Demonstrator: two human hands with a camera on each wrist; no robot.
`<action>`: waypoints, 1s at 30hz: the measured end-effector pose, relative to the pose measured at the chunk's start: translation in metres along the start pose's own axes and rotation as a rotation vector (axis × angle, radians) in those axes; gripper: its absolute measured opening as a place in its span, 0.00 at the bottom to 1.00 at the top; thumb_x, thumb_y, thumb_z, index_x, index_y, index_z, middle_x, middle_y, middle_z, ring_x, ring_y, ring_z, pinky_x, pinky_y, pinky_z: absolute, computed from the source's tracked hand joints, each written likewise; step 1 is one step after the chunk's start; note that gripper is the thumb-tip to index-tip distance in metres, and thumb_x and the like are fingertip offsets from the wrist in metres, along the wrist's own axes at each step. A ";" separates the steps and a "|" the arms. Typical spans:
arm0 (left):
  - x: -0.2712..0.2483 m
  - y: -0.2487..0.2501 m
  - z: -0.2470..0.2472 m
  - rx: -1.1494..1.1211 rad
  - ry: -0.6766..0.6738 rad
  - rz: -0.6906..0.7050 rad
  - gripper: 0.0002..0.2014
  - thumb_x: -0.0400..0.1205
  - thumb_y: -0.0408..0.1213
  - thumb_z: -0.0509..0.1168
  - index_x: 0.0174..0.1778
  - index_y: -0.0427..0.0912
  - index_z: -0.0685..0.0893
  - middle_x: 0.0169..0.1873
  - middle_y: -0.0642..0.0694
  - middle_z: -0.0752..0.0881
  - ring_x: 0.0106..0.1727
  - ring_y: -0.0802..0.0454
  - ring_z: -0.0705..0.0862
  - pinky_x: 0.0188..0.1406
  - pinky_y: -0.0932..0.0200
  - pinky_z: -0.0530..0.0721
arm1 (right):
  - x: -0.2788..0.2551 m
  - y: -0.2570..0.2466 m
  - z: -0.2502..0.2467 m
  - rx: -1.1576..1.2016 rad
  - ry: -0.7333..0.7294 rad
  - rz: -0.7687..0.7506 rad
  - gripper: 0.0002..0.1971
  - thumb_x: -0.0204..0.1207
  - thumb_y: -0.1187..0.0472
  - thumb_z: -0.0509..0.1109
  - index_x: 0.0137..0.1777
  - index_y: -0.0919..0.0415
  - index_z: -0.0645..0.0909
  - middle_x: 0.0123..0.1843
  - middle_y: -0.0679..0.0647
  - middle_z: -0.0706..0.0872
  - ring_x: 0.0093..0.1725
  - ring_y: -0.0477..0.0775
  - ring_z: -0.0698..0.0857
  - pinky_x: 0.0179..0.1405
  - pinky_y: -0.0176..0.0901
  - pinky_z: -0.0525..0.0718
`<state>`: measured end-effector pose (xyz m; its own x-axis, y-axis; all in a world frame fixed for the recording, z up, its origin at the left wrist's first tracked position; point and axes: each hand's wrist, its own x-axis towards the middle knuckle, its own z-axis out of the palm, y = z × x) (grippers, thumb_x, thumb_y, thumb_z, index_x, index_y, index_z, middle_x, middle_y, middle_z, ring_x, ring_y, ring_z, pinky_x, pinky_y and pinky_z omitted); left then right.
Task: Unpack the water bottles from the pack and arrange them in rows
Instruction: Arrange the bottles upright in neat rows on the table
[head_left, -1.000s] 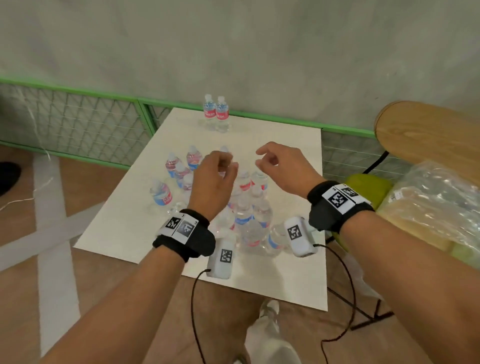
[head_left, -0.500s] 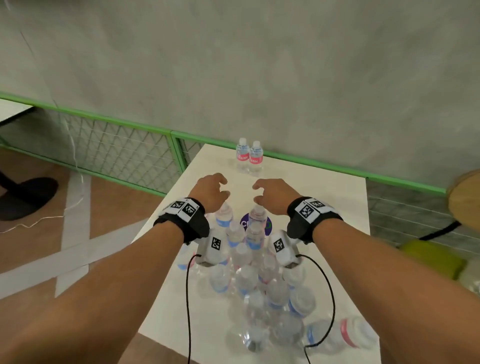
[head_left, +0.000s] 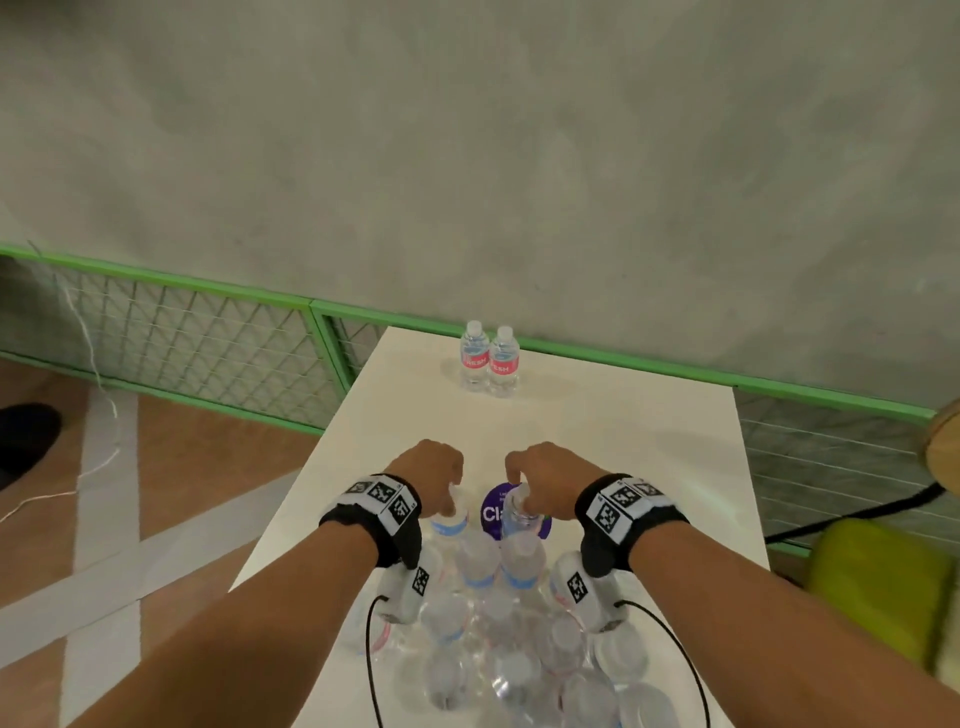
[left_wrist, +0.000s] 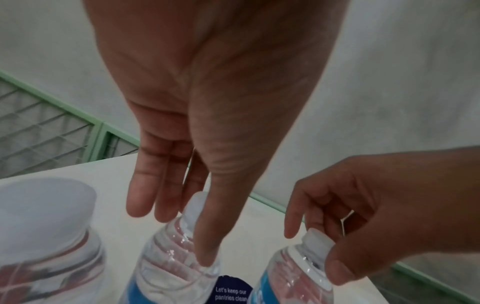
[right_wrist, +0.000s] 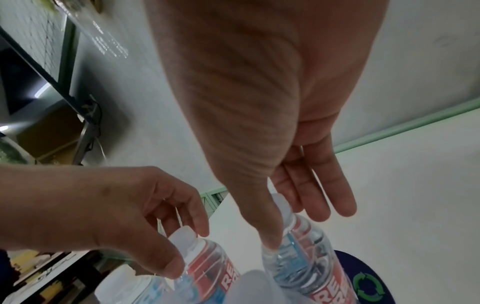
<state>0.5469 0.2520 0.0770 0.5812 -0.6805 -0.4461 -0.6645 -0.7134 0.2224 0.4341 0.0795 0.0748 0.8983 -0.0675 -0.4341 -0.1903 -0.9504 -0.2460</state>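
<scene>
Several clear water bottles (head_left: 498, 623) with white caps stand bunched at the near end of the white table (head_left: 623, 467). My left hand (head_left: 441, 483) pinches the neck of a front bottle (head_left: 451, 522) between thumb and fingers; the left wrist view shows the hand (left_wrist: 187, 232) round the cap. My right hand (head_left: 524, 493) grips the neck of the bottle beside it (head_left: 519, 519), and the right wrist view shows the hand (right_wrist: 288, 228) with the thumb on the bottle's shoulder. Two red-labelled bottles (head_left: 488, 358) stand side by side at the table's far edge.
A round purple sticker (head_left: 491, 512) lies on the table just past the held bottles. Bare tabletop stretches between the bunch and the far pair. A green mesh fence (head_left: 208, 338) and grey wall stand behind. A yellow-green object (head_left: 872, 587) is off the right edge.
Both hands have dropped from hovering over the bunch onto the necks of the two front bottles and closed on them. My head has tilted up.
</scene>
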 end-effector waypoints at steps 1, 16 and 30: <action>0.002 -0.001 -0.001 0.027 -0.008 0.020 0.19 0.74 0.37 0.78 0.60 0.43 0.84 0.61 0.45 0.82 0.60 0.44 0.83 0.60 0.49 0.85 | 0.002 0.000 0.000 -0.005 -0.005 0.000 0.15 0.76 0.60 0.71 0.62 0.58 0.78 0.57 0.58 0.83 0.48 0.58 0.81 0.38 0.43 0.73; 0.100 0.018 -0.082 0.035 0.145 0.311 0.04 0.76 0.38 0.71 0.45 0.45 0.85 0.40 0.50 0.84 0.41 0.49 0.81 0.35 0.60 0.73 | 0.038 0.060 -0.062 0.198 0.224 0.168 0.14 0.74 0.53 0.75 0.55 0.57 0.78 0.48 0.54 0.82 0.45 0.56 0.81 0.38 0.45 0.77; 0.254 0.075 -0.102 0.459 0.322 0.378 0.14 0.75 0.51 0.73 0.55 0.55 0.86 0.51 0.51 0.88 0.59 0.45 0.78 0.59 0.46 0.68 | 0.126 0.169 -0.094 0.236 0.422 0.390 0.12 0.70 0.58 0.74 0.51 0.59 0.79 0.49 0.59 0.86 0.47 0.63 0.84 0.38 0.45 0.76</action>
<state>0.6928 0.0088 0.0684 0.3334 -0.9359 -0.1139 -0.9404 -0.3217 -0.1100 0.5519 -0.1178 0.0602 0.8150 -0.5563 -0.1626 -0.5752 -0.7422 -0.3439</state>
